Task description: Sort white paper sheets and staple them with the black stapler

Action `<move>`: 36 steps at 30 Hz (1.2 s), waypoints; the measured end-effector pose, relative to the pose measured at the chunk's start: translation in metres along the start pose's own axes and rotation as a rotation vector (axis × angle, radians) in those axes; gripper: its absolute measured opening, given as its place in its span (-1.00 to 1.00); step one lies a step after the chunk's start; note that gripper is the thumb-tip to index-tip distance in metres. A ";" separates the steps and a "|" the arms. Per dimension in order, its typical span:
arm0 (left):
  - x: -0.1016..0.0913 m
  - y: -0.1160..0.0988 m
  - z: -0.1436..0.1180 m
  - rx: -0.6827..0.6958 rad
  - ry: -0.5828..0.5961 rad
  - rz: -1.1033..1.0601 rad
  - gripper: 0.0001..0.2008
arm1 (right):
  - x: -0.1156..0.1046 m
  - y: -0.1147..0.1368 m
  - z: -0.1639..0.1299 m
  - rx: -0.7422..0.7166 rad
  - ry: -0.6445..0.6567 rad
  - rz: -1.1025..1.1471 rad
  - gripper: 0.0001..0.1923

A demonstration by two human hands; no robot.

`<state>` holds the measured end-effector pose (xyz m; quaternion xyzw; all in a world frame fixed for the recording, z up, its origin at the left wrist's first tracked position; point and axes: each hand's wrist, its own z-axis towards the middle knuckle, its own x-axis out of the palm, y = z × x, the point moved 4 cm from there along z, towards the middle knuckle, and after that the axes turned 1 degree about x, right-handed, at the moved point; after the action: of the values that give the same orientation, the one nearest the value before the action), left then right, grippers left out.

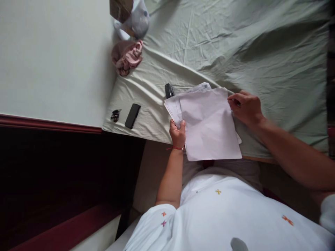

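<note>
I am wearing a white short-sleeved top (pixel 222 216) dotted with small embroidered crosses in orange, yellow and pink. A thin red thread bracelet (pixel 175 148) is circling the wrist of my left hand (pixel 178 132).

A home bedroom: a bed covered by a wrinkled pale green sheet (pixel 235 45) fills the view from 12 to 3 o'clock. A pink cloth bundle (pixel 127 57), a phone (pixel 132 115) and keys (pixel 115 115) lie near 10 o'clock beside a plain wall (pixel 52 59).
</note>
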<state>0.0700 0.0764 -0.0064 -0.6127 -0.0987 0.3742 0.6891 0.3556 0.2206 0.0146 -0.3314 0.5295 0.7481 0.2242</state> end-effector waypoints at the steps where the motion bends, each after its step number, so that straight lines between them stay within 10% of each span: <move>1: 0.000 0.000 0.000 0.003 -0.013 -0.004 -0.63 | -0.002 0.001 0.001 -0.009 -0.014 0.038 -0.78; 6: -0.002 -0.002 0.002 0.005 -0.037 -0.025 -0.66 | -0.024 0.017 0.001 0.028 -0.026 0.287 -0.83; 11: -0.004 -0.001 0.004 -0.005 -0.066 -0.098 -0.66 | -0.043 0.044 -0.034 0.182 0.503 0.657 -0.63; 14: -0.008 0.005 0.005 -0.043 -0.144 -0.118 -0.65 | -0.039 0.063 -0.092 0.258 0.944 0.805 -0.52; 17: -0.010 0.010 0.004 -0.126 -0.217 -0.150 -0.63 | -0.019 0.074 -0.151 0.427 1.115 0.952 -0.58; 25: -0.001 0.012 -0.022 -0.279 -0.215 -0.344 -0.65 | 0.023 0.088 -0.188 0.751 0.722 1.403 -0.62; 36: 0.007 -0.008 -0.059 -0.460 -0.041 -0.610 -0.57 | 0.014 0.066 -0.142 1.009 0.169 1.222 -0.62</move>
<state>0.1133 0.0358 -0.0151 -0.6864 -0.3715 0.1322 0.6111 0.3372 0.0645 0.0153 0.1035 0.9075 0.3809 -0.1439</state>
